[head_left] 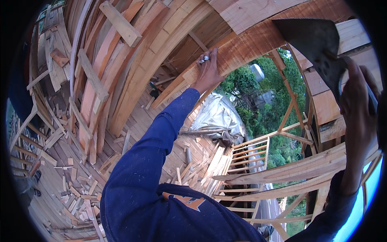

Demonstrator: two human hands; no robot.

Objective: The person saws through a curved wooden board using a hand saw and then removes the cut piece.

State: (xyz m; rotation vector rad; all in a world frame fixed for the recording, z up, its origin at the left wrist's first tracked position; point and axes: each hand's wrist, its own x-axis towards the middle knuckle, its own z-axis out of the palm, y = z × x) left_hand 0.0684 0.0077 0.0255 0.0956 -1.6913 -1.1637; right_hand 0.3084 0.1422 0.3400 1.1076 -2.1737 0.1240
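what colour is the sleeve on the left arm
Dark blue, clearest in the head view: the sleeve runs up to the left hand pressed on a reddish-brown wooden plank.

There is just one view here, and it comes from a camera on the person's head. It looks down and forward, past the blue sleeve that fills the bottom middle. The wide round lens bends every straight plank toward the edge, and the corners are black. The left hand sits near the top middle, a full arm's reach away on a wooden beam. The right hand is very close to the lens at the right edge — it looks big. Far below lies a plank floor with wood scraps, and green trees show beyond the frame — so the camera is up high.
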